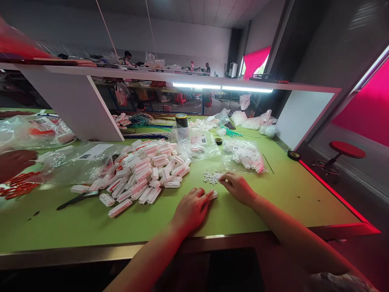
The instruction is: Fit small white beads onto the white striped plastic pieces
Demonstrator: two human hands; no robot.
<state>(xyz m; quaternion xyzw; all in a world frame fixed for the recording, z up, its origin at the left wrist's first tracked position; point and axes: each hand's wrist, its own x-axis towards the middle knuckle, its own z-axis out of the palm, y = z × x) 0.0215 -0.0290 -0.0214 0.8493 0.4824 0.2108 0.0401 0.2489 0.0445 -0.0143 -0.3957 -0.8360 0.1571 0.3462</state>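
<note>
Near the front of the green table (273, 194), my left hand (192, 209) is closed around a small white plastic connector housing (214, 195), whose right end shows past the fingers. My right hand (238, 187) reaches in from the right with thumb and fingertips pinched at the edge of a small heap of tiny white pieces (212, 176). Whatever lies between those fingertips is too small to make out. Left of my hands spreads a big pile of white connector housings (142, 172), some with pink or red tints.
Scissors (75, 199) lie left of the pile. Clear bags (243, 156) of white parts, tape rolls (218, 141) and bundled wires (141, 119) stand farther back. A lit shelf (194, 77) spans the table. At far left, another person's hand (16, 164) is over orange-red pieces (20, 184).
</note>
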